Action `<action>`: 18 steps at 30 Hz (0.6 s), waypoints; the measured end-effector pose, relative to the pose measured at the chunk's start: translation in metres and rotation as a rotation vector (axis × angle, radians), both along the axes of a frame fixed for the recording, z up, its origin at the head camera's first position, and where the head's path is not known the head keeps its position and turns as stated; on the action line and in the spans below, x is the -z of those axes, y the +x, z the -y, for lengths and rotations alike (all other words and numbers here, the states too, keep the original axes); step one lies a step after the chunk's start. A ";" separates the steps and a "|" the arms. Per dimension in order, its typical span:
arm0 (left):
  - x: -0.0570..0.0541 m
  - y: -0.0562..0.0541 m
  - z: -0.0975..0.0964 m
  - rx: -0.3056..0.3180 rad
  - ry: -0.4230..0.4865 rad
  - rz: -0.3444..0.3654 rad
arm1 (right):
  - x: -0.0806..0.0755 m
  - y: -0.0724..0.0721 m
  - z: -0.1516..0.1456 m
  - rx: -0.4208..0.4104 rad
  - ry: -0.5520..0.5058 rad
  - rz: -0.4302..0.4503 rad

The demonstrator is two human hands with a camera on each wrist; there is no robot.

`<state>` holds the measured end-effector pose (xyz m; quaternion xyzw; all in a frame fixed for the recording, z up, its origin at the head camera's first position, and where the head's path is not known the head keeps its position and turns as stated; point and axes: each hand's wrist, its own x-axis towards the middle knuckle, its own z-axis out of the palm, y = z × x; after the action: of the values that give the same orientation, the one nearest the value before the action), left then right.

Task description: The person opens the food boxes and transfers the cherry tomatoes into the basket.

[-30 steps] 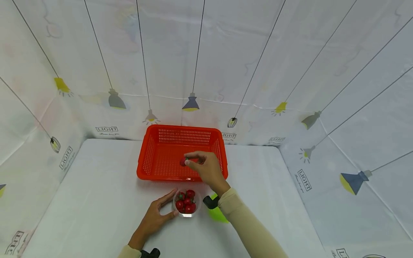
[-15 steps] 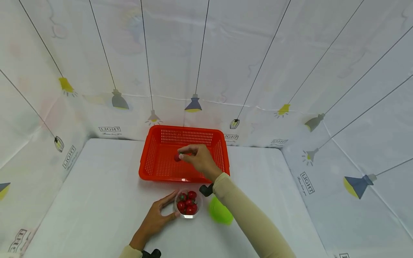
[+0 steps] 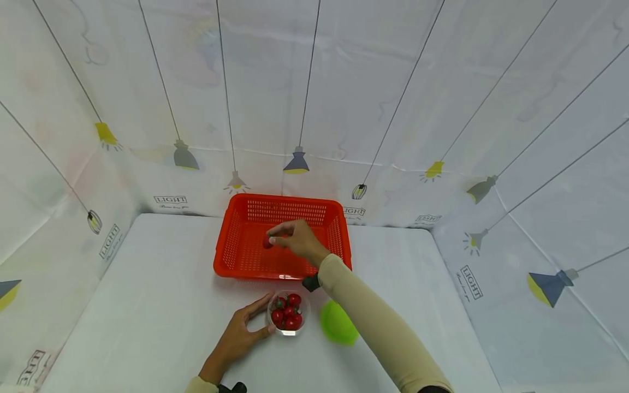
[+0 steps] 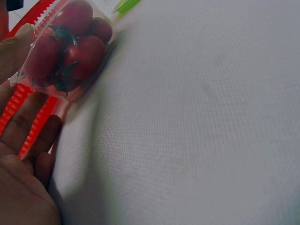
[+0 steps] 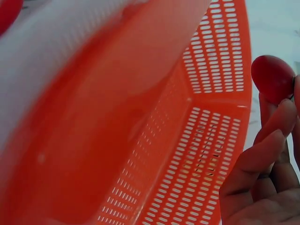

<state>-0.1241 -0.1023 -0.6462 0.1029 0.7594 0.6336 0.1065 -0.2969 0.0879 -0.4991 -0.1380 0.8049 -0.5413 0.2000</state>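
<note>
My right hand [image 3: 297, 240] pinches a red cherry tomato [image 3: 267, 242] between thumb and fingertips, above the inside of a red plastic basket [image 3: 231, 273]. Close up in the right wrist view, the cherry tomato [image 5: 272, 78] is smooth and oval, its stem end toward the fingers. My left hand [image 3: 238, 334] holds a clear plastic cup [image 3: 289, 332] by its left side, thumb near and fingers behind. Several cherry tomatoes [image 3: 287, 312], some with green stems, fill this cup. The left wrist view shows the cup standing on the white table, with the thumb [image 4: 16, 54] against it.
A bright green round lid or shallow dish [image 3: 339, 323] lies right of the cup, partly under the right forearm. The perforated basket stands at the back of the white table [image 3: 162, 305], near a wall sheet [image 3: 265, 98] printed with lamps.
My right hand has moved left and slightly farther over the basket with the cherry tomato, uncovering more of the green lid or dish. The left hand stays at the cup. The head view has shifted slightly.
</note>
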 end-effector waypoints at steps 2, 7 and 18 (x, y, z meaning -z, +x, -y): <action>0.000 0.000 0.000 -0.002 0.002 0.002 | 0.002 -0.003 0.002 -0.007 0.022 0.011; 0.002 0.000 0.001 -0.006 -0.003 0.002 | 0.005 -0.014 0.007 -0.036 0.067 0.017; 0.005 -0.001 0.001 0.000 -0.001 -0.007 | 0.010 -0.037 0.015 -0.119 0.134 0.051</action>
<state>-0.1248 -0.1035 -0.6514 0.1053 0.7600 0.6328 0.1039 -0.3342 0.0727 -0.5090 -0.1580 0.8244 -0.4768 0.2609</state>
